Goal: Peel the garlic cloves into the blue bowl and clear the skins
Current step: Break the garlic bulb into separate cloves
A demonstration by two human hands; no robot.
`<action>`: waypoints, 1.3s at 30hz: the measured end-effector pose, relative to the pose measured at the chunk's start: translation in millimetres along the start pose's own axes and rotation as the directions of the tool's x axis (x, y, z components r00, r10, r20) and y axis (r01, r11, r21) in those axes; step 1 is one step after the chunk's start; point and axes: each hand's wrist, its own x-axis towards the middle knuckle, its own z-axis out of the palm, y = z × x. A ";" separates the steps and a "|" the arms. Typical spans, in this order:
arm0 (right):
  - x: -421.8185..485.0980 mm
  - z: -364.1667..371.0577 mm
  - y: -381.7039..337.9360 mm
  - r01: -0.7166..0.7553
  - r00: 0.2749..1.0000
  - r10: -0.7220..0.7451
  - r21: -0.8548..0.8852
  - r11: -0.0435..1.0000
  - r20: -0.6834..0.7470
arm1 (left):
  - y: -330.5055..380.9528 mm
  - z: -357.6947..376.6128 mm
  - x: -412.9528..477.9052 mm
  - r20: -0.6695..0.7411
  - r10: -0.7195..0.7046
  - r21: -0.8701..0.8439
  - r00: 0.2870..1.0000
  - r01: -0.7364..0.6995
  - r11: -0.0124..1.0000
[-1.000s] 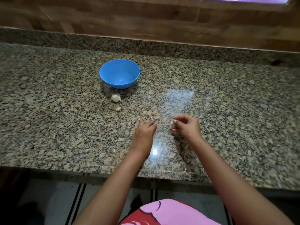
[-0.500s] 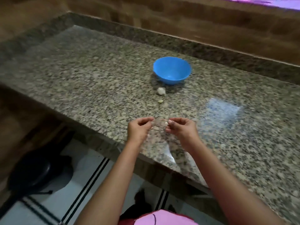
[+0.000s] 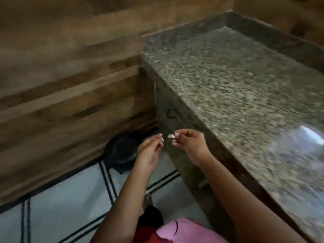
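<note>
Both hands are held out past the left end of the granite counter (image 3: 228, 88), above the floor. My left hand (image 3: 149, 151) pinches a small pale scrap of garlic skin (image 3: 162, 139) at its fingertips. My right hand (image 3: 190, 142) pinches another pale piece, skin or clove, I cannot tell which (image 3: 171, 136). The two pieces are a short gap apart. A black round bin (image 3: 121, 152) stands on the floor just below and left of the hands. The blue bowl and the loose garlic are out of view. The picture is blurred by motion.
A wooden plank wall (image 3: 70, 85) runs along the left and behind the counter. The floor (image 3: 61, 204) is pale tile with dark double lines. The counter's front edge drops to a stone face right of my hands. My pink and red clothing shows at the bottom.
The view has swung left, off the counter, so the blue bowl and garlic have left the frame. Both hands moved from above the counter to above the floor near the black bin.
</note>
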 end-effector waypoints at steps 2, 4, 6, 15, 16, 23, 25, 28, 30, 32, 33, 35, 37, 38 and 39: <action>28.6 44.3 6.7 -0.065 0.997 0.065 -0.012 0.998 0.033 | 27.1 -27.8 32.2 -0.083 -0.010 -0.027 0.997 0.008 1.000; 51.4 79.7 12.0 -0.116 0.992 0.116 -0.012 0.993 0.041 | 48.2 -49.4 56.5 -0.167 -0.026 -0.063 0.986 0.015 0.998; 75.1 108.5 17.6 -0.165 0.985 0.166 -0.018 0.986 0.055 | 63.3 -66.1 77.8 -0.239 -0.055 -0.092 0.969 0.034 0.995; 188.6 176.5 44.1 -0.277 0.959 0.279 -0.049 0.960 0.040 | 93.4 -94.9 168.3 -0.354 -0.167 -0.062 0.920 0.155 0.986; 199.5 180.4 44.8 -0.293 0.955 0.295 -0.046 0.955 0.028 | 94.8 -96.1 177.0 -0.362 -0.187 -0.064 0.913 0.175 0.982; 249.7 183.1 53.4 -0.365 0.931 0.361 -0.098 0.926 -0.051 | 92.7 -94.6 232.4 -0.387 -0.285 -0.109 0.877 0.263 0.959; 261.5 182.2 59.2 -0.380 0.925 0.375 -0.124 0.917 -0.062 | 89.6 -92.8 247.2 -0.388 -0.286 -0.119 0.876 0.260 0.958; 281.1 183.8 70.7 -0.401 0.916 0.399 -0.182 0.898 -0.051 | 82.6 -94.6 271.6 -0.396 -0.312 -0.127 0.864 0.285 0.950; 291.6 186.5 76.6 -0.429 0.903 0.427 -0.199 0.881 -0.056 | 79.4 -96.9 283.7 -0.421 -0.356 -0.147 0.835 0.324 0.934; 301.1 190.1 81.9 -0.444 0.896 0.440 -0.199 0.874 -0.062 | 72.2 -99.6 292.7 -0.463 -0.385 -0.138 0.798 0.364 0.921; 304.8 191.0 84.6 -0.448 0.894 0.443 -0.193 0.873 -0.070 | 68.4 -100.6 295.8 -0.478 -0.393 -0.122 0.786 0.383 0.916; 308.7 191.8 89.9 -0.453 0.892 0.444 -0.183 0.873 -0.091 | 63.2 -100.7 298.8 -0.492 -0.395 -0.096 0.776 0.403 0.910; 308.8 189.5 95.1 -0.458 0.889 0.445 -0.181 0.870 -0.110 | 54.8 -103.9 296.1 -0.497 -0.369 -0.061 0.786 0.392 0.918; 307.0 187.6 97.4 -0.469 0.883 0.452 -0.174 0.866 -0.126 | 51.2 -104.9 291.9 -0.479 -0.352 -0.045 0.804 0.379 0.924; 304.7 186.1 99.5 -0.483 0.875 0.464 -0.167 0.860 -0.140 | 49.6 -105.2 287.6 -0.453 -0.342 -0.038 0.823 0.365 0.930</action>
